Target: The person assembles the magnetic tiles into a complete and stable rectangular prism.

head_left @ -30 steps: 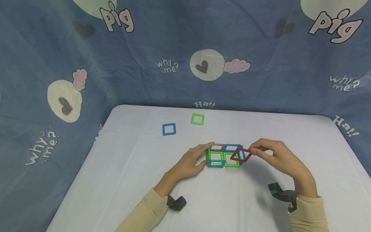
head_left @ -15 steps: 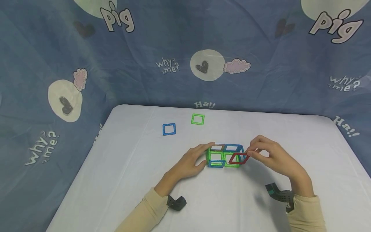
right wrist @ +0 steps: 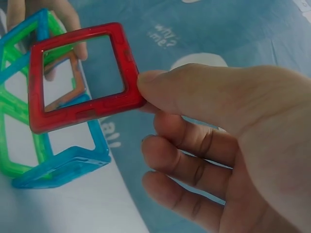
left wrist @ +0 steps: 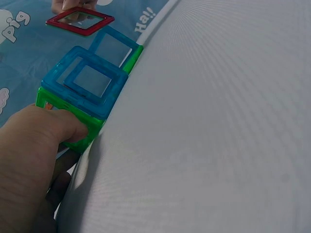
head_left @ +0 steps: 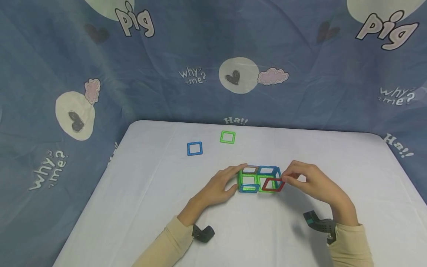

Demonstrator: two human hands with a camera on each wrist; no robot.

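In the head view my right hand (head_left: 310, 181) pinches a red square magnetic tile (head_left: 271, 190) by its edge between thumb and index finger. The right wrist view has this open-framed red tile (right wrist: 82, 115) close up, the other fingers loosely bent below. It hangs over the right front of a box-like structure of magnetic tiles (head_left: 257, 180), with green squares as its base and blue and brownish sides. My left hand (head_left: 218, 187) grips the structure's left end; the left wrist view shows the thumb on a green side tile (left wrist: 90, 127), other fingers partly hidden behind it.
A loose blue square tile (head_left: 188, 149) and a loose green square tile (head_left: 228, 132) lie farther back on the white tabletop (head_left: 150, 193). A printed blue cloth (head_left: 200, 104) rises behind the table. Each wrist wears a dark camera mount (head_left: 204, 234).
My right hand has moved left and toward me, bringing the red tile lower over the structure's front right and levelling it. The left hand and the structure stay put.
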